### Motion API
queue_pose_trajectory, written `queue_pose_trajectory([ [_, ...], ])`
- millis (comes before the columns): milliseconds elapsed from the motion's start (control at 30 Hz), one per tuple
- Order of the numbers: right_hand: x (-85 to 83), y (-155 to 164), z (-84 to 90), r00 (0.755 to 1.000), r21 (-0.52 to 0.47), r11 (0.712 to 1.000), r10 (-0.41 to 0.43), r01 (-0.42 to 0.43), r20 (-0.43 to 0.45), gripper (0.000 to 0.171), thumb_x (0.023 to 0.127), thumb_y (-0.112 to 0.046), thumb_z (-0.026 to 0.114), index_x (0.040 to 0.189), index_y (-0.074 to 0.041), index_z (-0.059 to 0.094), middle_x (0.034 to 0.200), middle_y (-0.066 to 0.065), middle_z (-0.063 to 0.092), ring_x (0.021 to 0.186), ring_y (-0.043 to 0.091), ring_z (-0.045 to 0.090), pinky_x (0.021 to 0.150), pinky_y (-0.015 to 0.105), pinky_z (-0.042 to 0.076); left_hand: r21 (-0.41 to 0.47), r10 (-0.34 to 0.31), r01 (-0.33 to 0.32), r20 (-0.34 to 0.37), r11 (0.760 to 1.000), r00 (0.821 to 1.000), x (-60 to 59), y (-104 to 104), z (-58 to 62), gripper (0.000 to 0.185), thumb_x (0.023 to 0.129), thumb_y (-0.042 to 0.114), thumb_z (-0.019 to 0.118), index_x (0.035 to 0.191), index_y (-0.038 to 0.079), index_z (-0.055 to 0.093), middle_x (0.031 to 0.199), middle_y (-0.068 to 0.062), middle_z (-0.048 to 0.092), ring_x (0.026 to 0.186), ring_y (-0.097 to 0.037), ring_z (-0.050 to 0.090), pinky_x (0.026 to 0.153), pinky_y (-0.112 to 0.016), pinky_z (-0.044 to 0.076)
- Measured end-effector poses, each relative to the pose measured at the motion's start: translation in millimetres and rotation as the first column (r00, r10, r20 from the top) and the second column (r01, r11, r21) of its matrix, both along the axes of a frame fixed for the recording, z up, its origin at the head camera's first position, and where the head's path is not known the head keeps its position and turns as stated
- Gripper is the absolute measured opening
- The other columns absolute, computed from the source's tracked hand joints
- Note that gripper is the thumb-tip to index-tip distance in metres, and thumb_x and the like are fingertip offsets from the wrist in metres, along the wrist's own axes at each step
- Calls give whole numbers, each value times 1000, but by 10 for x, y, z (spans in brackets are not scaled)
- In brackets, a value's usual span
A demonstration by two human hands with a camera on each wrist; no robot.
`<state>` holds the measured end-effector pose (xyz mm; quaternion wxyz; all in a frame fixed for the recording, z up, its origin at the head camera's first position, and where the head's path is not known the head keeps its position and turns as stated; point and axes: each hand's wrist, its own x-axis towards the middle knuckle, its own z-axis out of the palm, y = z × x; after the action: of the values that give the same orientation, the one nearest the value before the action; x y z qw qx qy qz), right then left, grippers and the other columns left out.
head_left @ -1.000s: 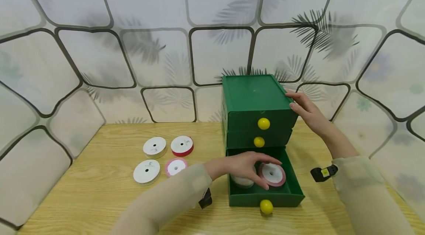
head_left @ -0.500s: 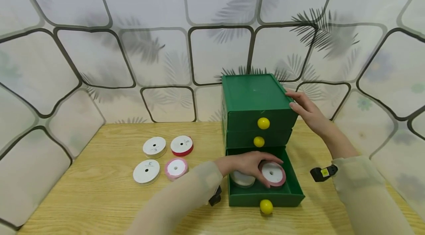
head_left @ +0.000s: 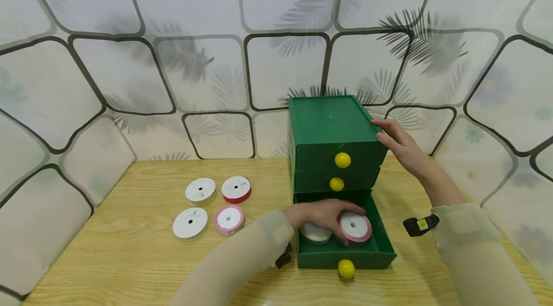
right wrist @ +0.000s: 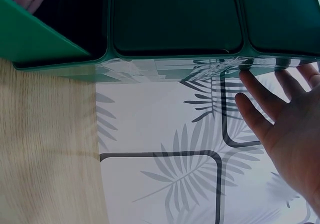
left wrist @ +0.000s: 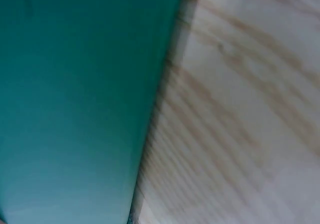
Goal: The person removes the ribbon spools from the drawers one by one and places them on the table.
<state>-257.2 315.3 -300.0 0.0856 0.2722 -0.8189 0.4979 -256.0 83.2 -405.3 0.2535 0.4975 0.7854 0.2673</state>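
Note:
In the head view my left hand [head_left: 325, 215] reaches into the pulled-out bottom drawer [head_left: 328, 262] of a green drawer cabinet [head_left: 332, 121]. Its thumb and fingers curl round the left edge of a pink ribbon spool [head_left: 355, 227] with a white face. A white ribbon spool [head_left: 315, 234] lies partly hidden under that hand. My right hand [head_left: 406, 150] touches the cabinet's upper right side with relaxed fingers; the right wrist view shows those fingers [right wrist: 260, 97] against the side wall. The left wrist view holds only blurred green plastic [left wrist: 75, 109] and tabletop, no spool.
Left of the cabinet lie a cream spool [head_left: 200, 191], a red spool [head_left: 236, 189], a white spool [head_left: 190, 224] and another pink spool [head_left: 229, 220] on the wooden table [head_left: 129, 248]. Yellow knobs mark the drawers, the lowest knob [head_left: 346, 269] jutting forward. A patterned curtain [head_left: 207, 80] stands behind.
My left hand has moved slightly right and down, its fingers closing in on the pink spool in the drawer. The right hand has stayed against the cabinet.

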Motion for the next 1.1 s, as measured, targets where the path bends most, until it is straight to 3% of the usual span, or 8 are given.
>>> queue_pose_trajectory([
  [267, 7, 0, 16, 1000, 5, 1000, -13, 13, 0, 40, 106, -13, 38, 145, -2, 33, 157, 26, 14, 142, 40, 14, 105, 28, 25, -38, 27, -30, -56, 999, 998, -3, 21, -2, 77, 79, 23, 83, 146, 17, 45, 140, 2, 49, 113, -2, 46, 96, -18, 35],
  [467, 7, 7, 18, 999, 11, 999, -32, 32, 9, 42, 106, -15, 38, 146, -1, 32, 157, 24, 15, 143, 38, 13, 110, 45, 21, -44, 33, -36, -72, 998, 997, -8, 25, 9, 76, 79, 24, 83, 145, 17, 45, 139, 1, 50, 112, -2, 47, 95, -17, 35],
  [767, -1, 9, 9, 1000, 9, 1000, -20, 20, -3, 41, 107, -14, 37, 145, -1, 32, 157, 25, 16, 142, 40, 16, 100, 20, 29, -20, 32, -34, -68, 999, 997, -11, 18, 12, 74, 79, 24, 83, 143, 16, 48, 136, 1, 52, 110, -2, 48, 94, -17, 36],
  [933, -4, 6, 1, 1000, 9, 1000, -10, 10, -5, 41, 107, -13, 37, 145, -1, 33, 157, 25, 16, 142, 40, 16, 99, 19, 29, 8, 9, -9, -51, 1000, 999, -5, 4, 22, 73, 80, 26, 82, 143, 15, 48, 136, 1, 52, 109, -1, 48, 93, -16, 36],
  [1100, -6, -6, -5, 1000, 12, 1000, -23, 23, 6, 41, 107, -15, 37, 145, -2, 32, 157, 24, 16, 141, 41, 16, 103, 26, 27, 55, -39, 38, 12, 998, 999, 4, -24, 79, 73, 81, 24, 80, 144, 13, 46, 133, 4, 53, 108, 1, 49, 92, -15, 38],
])
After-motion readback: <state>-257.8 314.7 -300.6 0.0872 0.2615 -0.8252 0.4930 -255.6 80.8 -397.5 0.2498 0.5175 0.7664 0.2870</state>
